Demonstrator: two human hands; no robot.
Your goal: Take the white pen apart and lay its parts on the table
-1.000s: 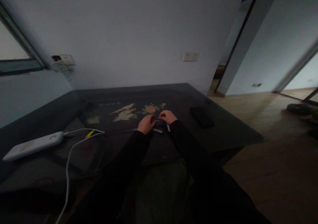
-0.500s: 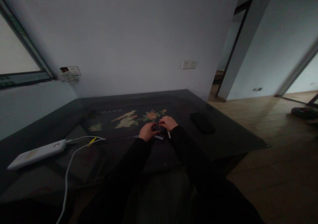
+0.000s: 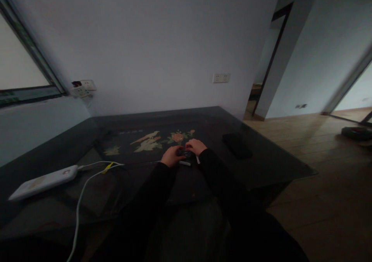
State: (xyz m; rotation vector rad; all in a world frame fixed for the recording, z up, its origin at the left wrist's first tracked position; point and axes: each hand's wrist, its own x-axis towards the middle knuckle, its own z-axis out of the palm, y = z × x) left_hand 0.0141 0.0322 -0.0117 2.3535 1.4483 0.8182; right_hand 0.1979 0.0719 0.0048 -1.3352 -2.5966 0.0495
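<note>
Between my two hands, low over the dark table (image 3: 267, 149), is a small dark object (image 3: 185, 153) with a slight shine; its kind is too small and dim to make out. My left hand (image 3: 172, 156) grips it from the left with thumb and fingers curled. From the right, my right hand (image 3: 195, 146) bends its fingers onto the object's upper edge. A short white stick-like piece (image 3: 185, 163) lies on the table just below the object. Another thin pale piece (image 3: 198, 160) shows beside my right wrist, partly hidden by the sleeve.
A white power bank (image 3: 43, 182) lies at the left, with a white cable (image 3: 80, 200) tied in yellow running off the near edge. To the right rests a flat black case-like object (image 3: 236, 146). A wall with sockets (image 3: 221, 78) stands behind the table.
My hands stay around the dark object, with my right fingers shifted slightly left. More of the object shows between them. The camera view has tipped a little.
</note>
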